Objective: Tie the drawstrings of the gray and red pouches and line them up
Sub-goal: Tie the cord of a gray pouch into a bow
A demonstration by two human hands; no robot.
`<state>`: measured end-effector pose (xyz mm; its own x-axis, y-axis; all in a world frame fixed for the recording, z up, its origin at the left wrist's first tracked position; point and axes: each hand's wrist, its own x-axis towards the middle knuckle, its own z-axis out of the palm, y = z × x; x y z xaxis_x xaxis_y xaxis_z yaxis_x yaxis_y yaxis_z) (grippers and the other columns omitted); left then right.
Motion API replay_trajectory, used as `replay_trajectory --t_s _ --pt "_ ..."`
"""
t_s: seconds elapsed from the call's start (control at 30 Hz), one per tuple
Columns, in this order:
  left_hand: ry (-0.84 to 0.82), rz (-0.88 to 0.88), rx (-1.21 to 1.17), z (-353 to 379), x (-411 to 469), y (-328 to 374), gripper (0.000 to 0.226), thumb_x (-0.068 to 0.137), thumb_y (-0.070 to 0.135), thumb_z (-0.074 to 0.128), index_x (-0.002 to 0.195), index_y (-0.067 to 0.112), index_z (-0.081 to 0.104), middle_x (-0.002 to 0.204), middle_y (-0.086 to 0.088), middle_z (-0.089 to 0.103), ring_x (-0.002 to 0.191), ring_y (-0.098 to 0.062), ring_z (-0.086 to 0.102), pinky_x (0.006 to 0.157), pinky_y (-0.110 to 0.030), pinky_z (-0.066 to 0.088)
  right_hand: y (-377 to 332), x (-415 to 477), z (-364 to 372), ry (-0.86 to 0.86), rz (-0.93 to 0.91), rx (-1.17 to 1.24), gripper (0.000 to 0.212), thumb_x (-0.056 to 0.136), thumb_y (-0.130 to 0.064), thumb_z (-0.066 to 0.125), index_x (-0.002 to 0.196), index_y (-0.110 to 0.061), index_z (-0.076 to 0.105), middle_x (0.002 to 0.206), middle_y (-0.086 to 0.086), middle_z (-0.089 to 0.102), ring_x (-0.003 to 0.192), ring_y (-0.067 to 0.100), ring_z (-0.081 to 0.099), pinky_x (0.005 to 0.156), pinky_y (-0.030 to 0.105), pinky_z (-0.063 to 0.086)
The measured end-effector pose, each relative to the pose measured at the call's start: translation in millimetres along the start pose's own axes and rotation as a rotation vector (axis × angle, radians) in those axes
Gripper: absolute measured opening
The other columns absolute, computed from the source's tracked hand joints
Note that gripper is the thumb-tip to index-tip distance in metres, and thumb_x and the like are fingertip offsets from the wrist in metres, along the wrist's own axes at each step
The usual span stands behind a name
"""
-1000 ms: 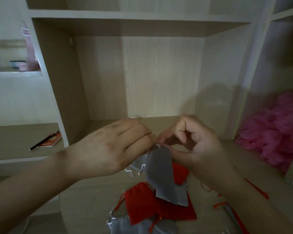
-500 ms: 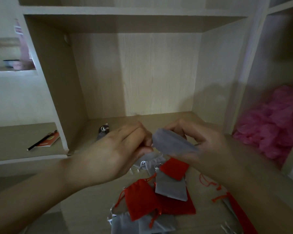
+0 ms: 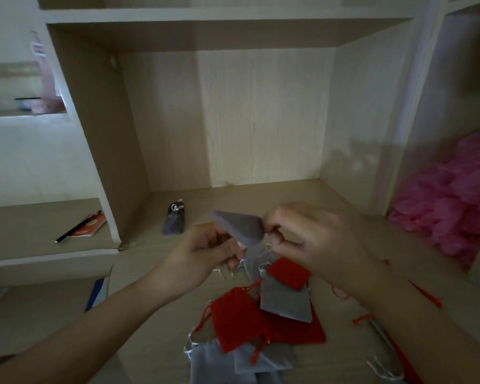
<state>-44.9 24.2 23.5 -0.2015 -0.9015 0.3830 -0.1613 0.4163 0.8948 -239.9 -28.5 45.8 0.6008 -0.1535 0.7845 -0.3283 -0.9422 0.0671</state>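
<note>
A pale wood desk top (image 3: 155,273) runs back into a deep cubby. The cubby is closed in by a back panel (image 3: 261,120), a left wall (image 3: 103,134) and a right wall (image 3: 358,134), with a shelf board (image 3: 205,26) overhead. The light is dim. To the left, a lower shelf (image 3: 25,225) carries a pencil (image 3: 78,226) lying across a red booklet (image 3: 90,225). A heap of pink fluff (image 3: 449,200) fills the compartment on the right.

Both hands hold a gray pouch (image 3: 240,227) in the air in front of the cubby mouth. The left hand (image 3: 208,250) has its fingers curled and pinches at the pouch's lower edge. The right hand (image 3: 311,239) pinches the pouch's right end between thumb and bent fingers. Blur hides the strings there.

Under the hands, red pouches (image 3: 236,314) and gray pouches (image 3: 286,300) overlap in a loose pile reaching toward the near edge. Red strings (image 3: 427,296) trail beside the right forearm. One cinched pouch (image 3: 173,220) lies at the cubby's left side, near the left wall and well apart from the pile. From it across to the right wall, bare wood shows along the cubby floor.
</note>
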Motion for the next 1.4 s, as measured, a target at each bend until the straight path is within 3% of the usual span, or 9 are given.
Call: replay_trajectory --t_s 0.2,0.3,0.4,0.67,0.83,0.97,1.07,1.17,1.4 --pt "-0.066 -0.486 -0.382 -7.7 4.7 -8.4 0.041 0.088 0.03 0.041 0.078 0.011 0.076 0.082 -0.009 0.071 0.069 -0.015 0.068 0.062 -0.022 0.054 5.8 -8.8 17.6 -0.051 -0.18 -0.099 0.015 0.088 -0.005 0.056 0.088 -0.006 0.071 0.089 0.007 0.067 0.079 0.019 0.061 0.069 0.032 0.049" --pt "-0.087 -0.499 -0.437 -11.2 6.0 -8.1 0.04 0.068 0.049 0.07 0.079 0.011 0.078 0.083 -0.01 0.073 0.072 -0.015 0.07 0.064 -0.023 0.056 5.9 -11.4 21.7 -0.107 -0.225 -0.128 0.012 0.086 -0.005 0.06 0.09 -0.006 0.071 0.09 0.007 0.067 0.082 0.019 0.061 0.07 0.03 0.051" --pt "-0.144 -0.6 -0.495 -19.0 7.6 -10.8 0.076 0.03 0.061 0.087 0.081 0.005 0.077 0.086 -0.017 0.072 0.076 -0.022 0.071 0.065 -0.029 0.057 5.2 -12.2 28.8 -0.177 -0.299 -0.174 0.012 0.084 -0.004 0.058 0.083 -0.005 0.069 0.085 0.009 0.067 0.075 0.023 0.062 0.063 0.033 0.051" --pt "-0.22 -0.637 -0.214 -37.1 6.6 -28.0 0.048 0.059 0.038 0.085 0.085 0.0 0.073 0.081 -0.011 0.071 0.071 -0.014 0.067 0.064 -0.021 0.052 7.6 -18.6 43.8 -0.155 -0.276 -0.143 0.016 0.087 -0.007 0.054 0.087 -0.006 0.07 0.091 0.008 0.068 0.086 0.017 0.058 0.078 0.023 0.042" --pt "-0.109 -0.552 0.091 -43.5 4.6 -41.4 0.032 0.078 0.026 0.063 0.091 -0.001 0.073 0.087 -0.017 0.071 0.077 -0.015 0.063 0.067 -0.02 0.047 27.5 -29.8 54.9 -0.131 0.245 0.179 0.017 0.085 -0.015 0.061 0.099 -0.025 0.058 0.092 -0.009 0.063 0.084 0.001 0.053 0.073 0.012 0.041" --pt "0.181 -0.553 0.321 -76.3 17.6 -66.5 0.006 0.083 0.014 0.067 0.081 0.01 0.072 0.068 0.001 0.068 0.064 -0.008 0.058 0.058 -0.016 0.044 55.9 -57.1 72.7 -0.266 0.494 0.169 0.029 0.083 -0.023 0.069 0.109 -0.023 0.058 0.108 -0.015 0.058 0.1 0.002 0.056 0.079 0.008 0.037" --pt "0.45 -0.569 0.277 -106.5 30.0 -85.0 0.006 0.078 0.01 0.072 0.075 0.014 0.069 0.074 -0.002 0.066 0.07 -0.014 0.059 0.06 -0.017 0.047 67.3 -74.9 86.8 -0.417 0.587 0.135 0.045 0.084 -0.036 0.068 0.123 -0.021 0.053 0.123 -0.009 0.053 0.109 0.006 0.052 0.087 0.017 0.038" --pt "0.646 -0.556 0.274 -137.3 40.6 -104.7 0.015 0.077 0.007 0.074 0.067 0.012 0.064 0.049 0.008 0.06 0.048 -0.003 0.054 0.044 -0.011 0.041 71.8 -82.6 93.7 -0.484 0.63 0.145 0.047 0.086 -0.042 0.063 0.125 -0.021 0.051 0.128 -0.006 0.049 0.112 0.01 0.05 0.094 0.026 0.04" --pt "0.829 -0.656 0.235 -173.8 63.8 -143.1 0.019 0.081 0.016 0.073 0.069 0.007 0.061 0.056 -0.009 0.049 0.044 -0.017 0.043 0.042 -0.023 0.034 75.1 -90.8 97.9 -0.508 0.641 0.153 0.033 0.088 -0.045 0.059 0.115 -0.026 0.056 0.118 -0.01 0.05 0.106 0.006 0.05 0.084 0.02 0.037"
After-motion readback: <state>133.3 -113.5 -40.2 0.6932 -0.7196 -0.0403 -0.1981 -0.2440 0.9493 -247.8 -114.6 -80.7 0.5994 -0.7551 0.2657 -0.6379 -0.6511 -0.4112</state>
